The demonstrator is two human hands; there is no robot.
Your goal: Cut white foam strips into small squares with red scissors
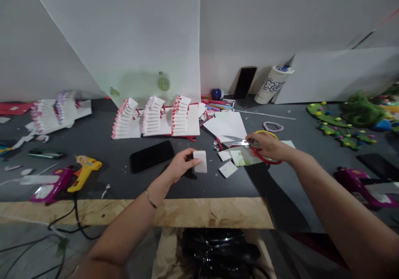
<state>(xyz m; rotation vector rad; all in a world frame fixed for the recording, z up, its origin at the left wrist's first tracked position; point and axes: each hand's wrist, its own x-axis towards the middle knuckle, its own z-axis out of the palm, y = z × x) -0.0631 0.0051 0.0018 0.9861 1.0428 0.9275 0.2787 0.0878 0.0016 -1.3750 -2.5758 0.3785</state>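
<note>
We noted the left hand [181, 164] pinching a small white block [201, 162], thumb and fingers closed to its thickness. At 2 to 3 o'clock from it, the right hand [266, 144] curled around the scissors [241, 142]; blade gap, we couldn't tell. Paper scraps [228, 169] lay at 3 o'clock, a phone [152, 156] at 9. We judged the step as handling block and scissors together; any cut called for bringing the 2 closer.
</note>
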